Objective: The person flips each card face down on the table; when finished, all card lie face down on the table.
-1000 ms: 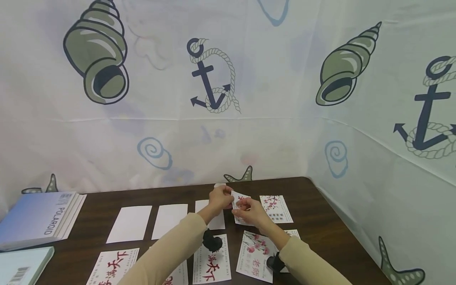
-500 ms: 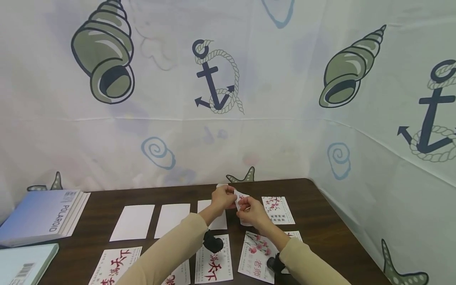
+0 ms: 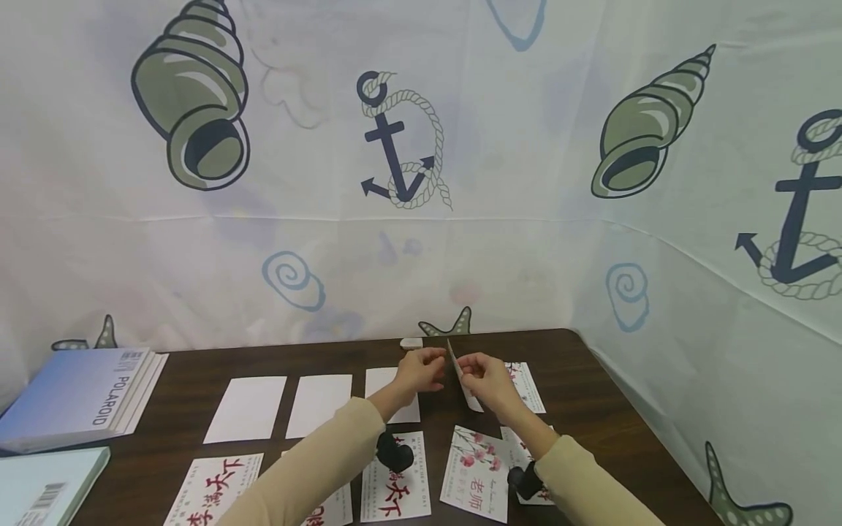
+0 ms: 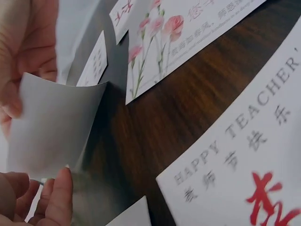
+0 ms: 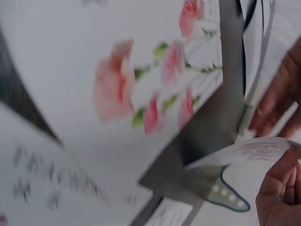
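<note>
Cards printed in red and with pink flowers [image 3: 475,475] lie face up nearest the person on the bench [image 3: 592,409]. Beyond them, the right hand [image 3: 488,376] pinches a small card [image 3: 460,376] on edge, mid-turn; the left hand [image 3: 421,369] hovers beside it, fingers loosely curled, holding nothing. Left of that card, three blank backs [image 3: 245,409] look already flipped; most cards probably remain.

Head view down over table [image 3: 579,365], wrist views close, sharing cards [image 3: 476,473]
</note>
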The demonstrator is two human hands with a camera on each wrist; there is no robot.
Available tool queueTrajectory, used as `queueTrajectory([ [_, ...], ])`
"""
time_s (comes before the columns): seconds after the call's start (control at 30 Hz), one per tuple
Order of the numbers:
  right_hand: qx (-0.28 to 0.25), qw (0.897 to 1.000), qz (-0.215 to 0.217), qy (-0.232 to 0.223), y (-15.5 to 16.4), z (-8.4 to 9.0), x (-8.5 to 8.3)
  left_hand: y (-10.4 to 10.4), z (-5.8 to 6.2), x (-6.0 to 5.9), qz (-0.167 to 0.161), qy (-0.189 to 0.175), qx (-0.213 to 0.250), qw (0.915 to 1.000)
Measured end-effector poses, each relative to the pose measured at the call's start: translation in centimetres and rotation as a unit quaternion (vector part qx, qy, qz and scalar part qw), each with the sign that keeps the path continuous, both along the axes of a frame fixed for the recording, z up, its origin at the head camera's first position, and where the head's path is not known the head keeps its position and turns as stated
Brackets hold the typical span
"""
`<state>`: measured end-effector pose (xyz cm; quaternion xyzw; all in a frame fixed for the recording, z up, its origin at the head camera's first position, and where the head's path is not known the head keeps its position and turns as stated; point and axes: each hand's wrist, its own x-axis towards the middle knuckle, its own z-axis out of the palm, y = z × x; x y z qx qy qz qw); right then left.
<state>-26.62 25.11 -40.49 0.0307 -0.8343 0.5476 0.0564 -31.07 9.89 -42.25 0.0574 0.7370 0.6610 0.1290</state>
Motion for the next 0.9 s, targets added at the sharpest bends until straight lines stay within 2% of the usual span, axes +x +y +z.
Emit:
queueTrajectory([
  [0.13,0.062,0.995,-0.059,0.051,0.9,0.9,0.0,0.3,-0.3,0.7,-0.009,-0.023,-0.006,0.9997],
  [0.27,0.063,0.991,-0.102,0.058,1.7,1.4,-0.2,0.5,-0.7,1.3,0.015,-0.034,-0.011,0.9992],
  [0.4,0.031,0.993,-0.112,0.025,2.1,1.0,-0.2,0.7,-0.9,1.6,0.058,0.014,-0.039,0.9975],
  [0.57,-0.001,0.994,-0.112,-0.015,2.4,-0.3,-0.4,0.4,-1.1,1.8,0.094,0.069,-0.109,0.9872],
  [0.77,0.015,0.994,-0.1,-0.044,2.6,-1.8,-0.5,-0.2,-1.3,2.3,0.08,0.124,-0.193,0.9701],
  [0.9,0.04,0.993,-0.093,-0.066,2.6,-2.6,-0.5,-0.6,-1.3,2.6,0.065,0.143,-0.234,0.9593],
])
